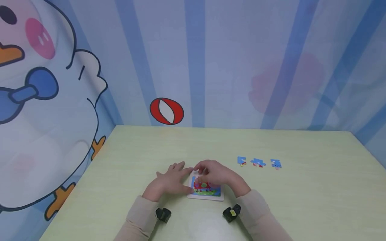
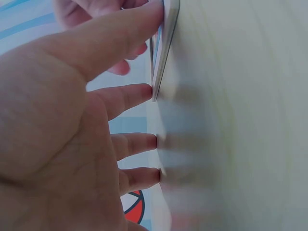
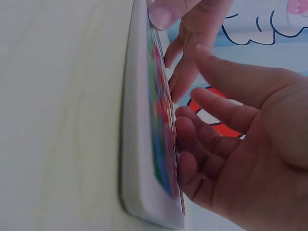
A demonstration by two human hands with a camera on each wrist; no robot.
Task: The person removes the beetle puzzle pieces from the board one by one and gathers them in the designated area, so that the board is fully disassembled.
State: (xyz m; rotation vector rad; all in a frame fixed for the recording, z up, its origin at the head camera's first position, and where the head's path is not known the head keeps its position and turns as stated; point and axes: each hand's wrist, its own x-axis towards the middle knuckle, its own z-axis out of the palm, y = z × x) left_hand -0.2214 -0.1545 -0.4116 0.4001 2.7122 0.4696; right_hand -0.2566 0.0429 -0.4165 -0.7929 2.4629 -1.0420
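A small jigsaw puzzle board (image 1: 208,197) with a white border lies flat on the table, its picture red, green and blue. My left hand (image 1: 171,180) is at its left side, fingers straight and spread. In the left wrist view the thumb (image 2: 115,41) presses on the board's edge, one fingertip touches its corner and other fingertips rest on the table. My right hand (image 1: 215,172) is over the board's upper part, hiding some of the picture. The right wrist view shows its loosely bent fingers (image 3: 190,168) against the board's face, thumb apart, nothing visible between them.
Three loose blue puzzle pieces lie in a row at the right: a left piece (image 1: 241,160), a middle piece (image 1: 258,163) and a right piece (image 1: 275,163). The pale table (image 1: 316,187) ends at a blue striped backdrop (image 1: 223,67) with a cartoon duck (image 1: 60,134) at left.
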